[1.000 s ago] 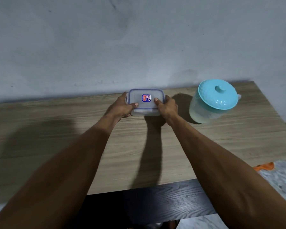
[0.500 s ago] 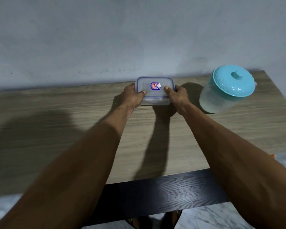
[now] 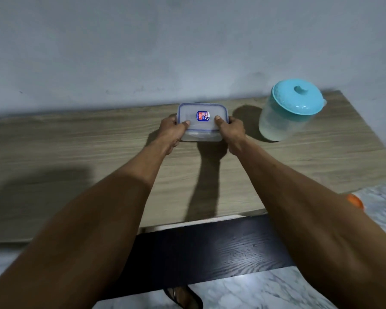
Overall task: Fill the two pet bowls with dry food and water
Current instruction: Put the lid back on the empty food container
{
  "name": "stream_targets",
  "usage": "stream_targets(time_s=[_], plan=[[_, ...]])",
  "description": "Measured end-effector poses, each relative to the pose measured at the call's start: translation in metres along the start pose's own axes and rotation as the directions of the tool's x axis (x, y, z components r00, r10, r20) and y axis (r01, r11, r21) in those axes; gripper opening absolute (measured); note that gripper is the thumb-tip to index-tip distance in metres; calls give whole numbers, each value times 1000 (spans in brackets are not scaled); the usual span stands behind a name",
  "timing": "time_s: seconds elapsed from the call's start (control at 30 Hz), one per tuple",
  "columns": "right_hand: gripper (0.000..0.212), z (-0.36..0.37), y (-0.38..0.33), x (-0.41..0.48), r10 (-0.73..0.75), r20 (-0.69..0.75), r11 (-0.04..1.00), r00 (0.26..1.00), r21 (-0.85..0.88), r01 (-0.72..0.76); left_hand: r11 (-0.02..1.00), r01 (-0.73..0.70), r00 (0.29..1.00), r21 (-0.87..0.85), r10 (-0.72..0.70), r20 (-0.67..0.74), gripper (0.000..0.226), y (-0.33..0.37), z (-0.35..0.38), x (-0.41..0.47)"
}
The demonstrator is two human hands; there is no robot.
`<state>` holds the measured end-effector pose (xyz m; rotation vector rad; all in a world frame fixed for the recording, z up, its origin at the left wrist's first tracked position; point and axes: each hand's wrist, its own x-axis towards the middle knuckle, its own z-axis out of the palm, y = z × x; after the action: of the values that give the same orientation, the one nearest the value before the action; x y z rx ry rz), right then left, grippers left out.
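A clear plastic food container [image 3: 202, 128] with a blue-rimmed lid and a small label sits near the back of the wooden table [image 3: 76, 152]. My left hand [image 3: 173, 132] grips its left end, thumb on the lid. My right hand [image 3: 231, 131] grips its right end the same way. Its contents cannot be made out. To the right stands a translucent water jug [image 3: 285, 114] with a turquoise lid. No pet bowls are in view.
A grey wall runs right behind the table. A dark wooden bench or shelf [image 3: 210, 248] lies below the table's front edge. An orange object [image 3: 354, 201] peeks out at the right on the marble floor. My sandalled foot [image 3: 183, 297] shows at the bottom.
The container looks slightly raised and drawn toward me between both hands. My view has shifted a little, so the jug and container sit differently in the frame.
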<state>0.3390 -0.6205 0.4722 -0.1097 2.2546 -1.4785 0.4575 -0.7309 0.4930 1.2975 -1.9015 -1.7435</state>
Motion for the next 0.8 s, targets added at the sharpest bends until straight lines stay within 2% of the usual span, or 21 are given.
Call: stream_targets(time_s=[0.23, 0.4, 0.67, 0.8], plan=[[43, -37, 1, -65, -43, 62, 999, 997, 28, 41, 1000, 14, 996, 10, -13, -83, 24, 1, -7, -84], [40, -77, 4, -130, -58, 136, 996, 989, 72, 49, 998, -61, 989, -25, 57, -136, 9, 0, -9, -167], [43, -115, 45, -224, -77, 214, 995, 974, 77, 62, 997, -61, 979, -48, 51, -195, 18, -40, -14, -275], [41, -114, 75, -258, -118, 200, 991, 973, 79, 104, 997, -60, 971, -54, 45, -234, 25, -71, -17, -313]])
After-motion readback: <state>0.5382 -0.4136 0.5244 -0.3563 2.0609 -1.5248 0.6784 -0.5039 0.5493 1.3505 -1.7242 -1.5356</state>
